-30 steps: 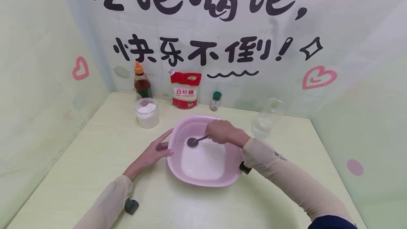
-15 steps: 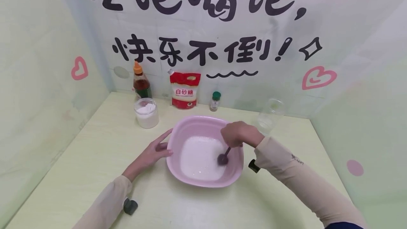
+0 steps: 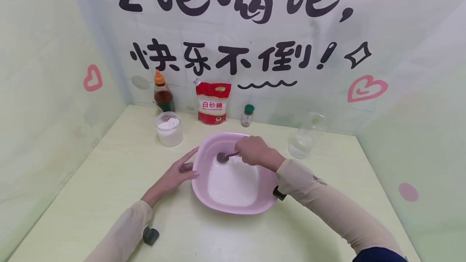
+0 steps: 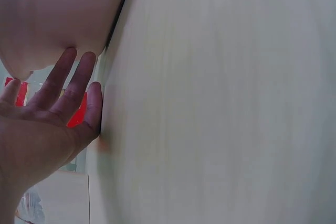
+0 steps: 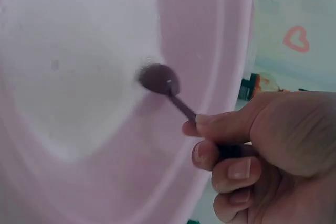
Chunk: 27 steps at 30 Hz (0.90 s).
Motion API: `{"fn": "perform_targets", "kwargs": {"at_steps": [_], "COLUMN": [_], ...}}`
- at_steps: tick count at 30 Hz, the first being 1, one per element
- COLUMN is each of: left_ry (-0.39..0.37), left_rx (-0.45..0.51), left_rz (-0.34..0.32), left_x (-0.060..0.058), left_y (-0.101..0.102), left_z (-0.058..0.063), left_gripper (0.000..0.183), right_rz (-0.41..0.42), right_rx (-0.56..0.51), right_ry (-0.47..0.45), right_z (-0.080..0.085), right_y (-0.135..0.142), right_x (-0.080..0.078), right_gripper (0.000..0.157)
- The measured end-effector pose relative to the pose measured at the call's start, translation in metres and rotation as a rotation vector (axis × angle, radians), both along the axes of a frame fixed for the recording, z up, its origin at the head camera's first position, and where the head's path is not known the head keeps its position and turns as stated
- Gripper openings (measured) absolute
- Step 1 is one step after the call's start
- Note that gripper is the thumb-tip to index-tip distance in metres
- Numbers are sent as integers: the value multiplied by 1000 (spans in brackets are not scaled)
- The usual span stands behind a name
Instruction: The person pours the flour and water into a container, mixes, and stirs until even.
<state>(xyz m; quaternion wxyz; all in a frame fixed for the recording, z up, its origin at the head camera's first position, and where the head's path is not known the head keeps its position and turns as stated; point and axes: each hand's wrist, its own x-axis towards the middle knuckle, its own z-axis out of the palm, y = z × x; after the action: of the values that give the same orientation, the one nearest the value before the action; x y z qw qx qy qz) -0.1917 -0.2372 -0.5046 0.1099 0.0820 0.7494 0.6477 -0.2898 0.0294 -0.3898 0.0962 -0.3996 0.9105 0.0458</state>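
A pink plastic basin point(image 3: 203, 195) with a pool of milky white liquid point(image 3: 233, 187) stands in the middle of the table. My right hand point(image 3: 253, 151), over its far side, grips a dark spoon point(image 3: 223, 157) by the handle. The bowl of this spoon point(image 5: 159, 78) dips at the liquid's edge in the right wrist view. My left hand point(image 3: 180, 173) steadies the basin from the left, thumb tip at the rim. Its fingers point(image 4: 80, 80) are spread and nearly straight against the basin's outer wall, as the left wrist view shows.
Behind the basin stand a tub of white powder point(image 3: 170, 134), an orange-capped sauce bottle point(image 3: 163, 95), a red and white sugar bag point(image 3: 213, 104) and a green-capped little jar point(image 3: 247, 115). A clear jug of water point(image 3: 301, 142) stands at the back right, beyond my right forearm.
My right hand has swept the spoon to the basin's near right, then back to its far left. The left hand and the basin have stayed in place.
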Motion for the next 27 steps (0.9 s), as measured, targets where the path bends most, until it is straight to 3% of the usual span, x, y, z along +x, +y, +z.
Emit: {"fn": "perform_targets", "kwargs": {"at_steps": [4, 8, 11, 15, 19, 23, 27], "left_ry": [11, 13, 14, 7, -1, -6, -10], "left_rx": [1, 2, -1, -10, -17, -21, -23], "left_rz": [-9, -5, -6, -3, 2, 6, 8], "left_x": [-1, 0, -1, -1, 0, 0, 0], "left_y": [0, 0, 0, 1, 1, 1, 2], "left_z": [-1, -1, -1, 0, 2, 2, 1], "left_gripper": [82, 81, 80, 80, 79, 79, 78], "right_rz": [53, 53, 56, 53, -11, -113, -179], "right_rx": [-12, -5, 26, 111, 218, 302, 282], "right_ry": [-60, -191, -300, -366, -354, -282, -166], "right_z": [-2, 0, 3, 14, 28, 36, 36], "right_y": [-6, -5, 0, 13, 28, 39, 40], "right_x": [7, 18, 28, 33, 30, 20, 7], "right_gripper": [16, 16, 14, 11, 10, 18, 21]}}
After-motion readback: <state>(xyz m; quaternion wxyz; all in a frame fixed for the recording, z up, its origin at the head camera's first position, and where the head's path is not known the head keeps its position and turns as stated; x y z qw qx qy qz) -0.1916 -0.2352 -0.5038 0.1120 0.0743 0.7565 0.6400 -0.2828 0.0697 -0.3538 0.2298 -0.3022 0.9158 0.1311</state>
